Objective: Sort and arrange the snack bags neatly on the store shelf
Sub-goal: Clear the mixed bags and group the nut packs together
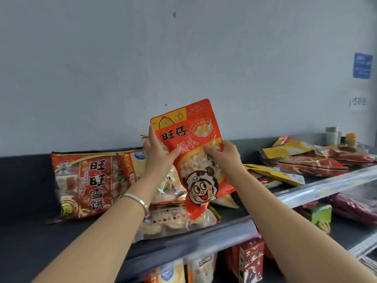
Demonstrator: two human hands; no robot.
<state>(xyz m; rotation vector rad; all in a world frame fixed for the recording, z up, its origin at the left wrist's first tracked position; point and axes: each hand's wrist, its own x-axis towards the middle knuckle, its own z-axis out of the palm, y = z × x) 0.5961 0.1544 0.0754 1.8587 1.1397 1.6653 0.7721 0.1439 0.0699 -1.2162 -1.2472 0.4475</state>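
Observation:
An orange-red snack bag (193, 139) with a cartoon face and a clear window is held upright above the top shelf (30, 231), tilted slightly left. My left hand (158, 152) grips its left edge, and my right hand (224, 154) pinches its right side. Behind my left forearm a large red rice-cracker bag (85, 182) stands against the wall. Under the held bag a pale bag (175, 221) lies flat near the shelf's front edge, with another pale bag (167, 190) behind it.
A loose pile of red and yellow bags (306, 160) lies at the right of the shelf. Jars (332, 135) stand at the far right. The metal shelf rail (326, 186) runs diagonally. Lower shelves hold boxes (248, 260) and more bags (357, 205).

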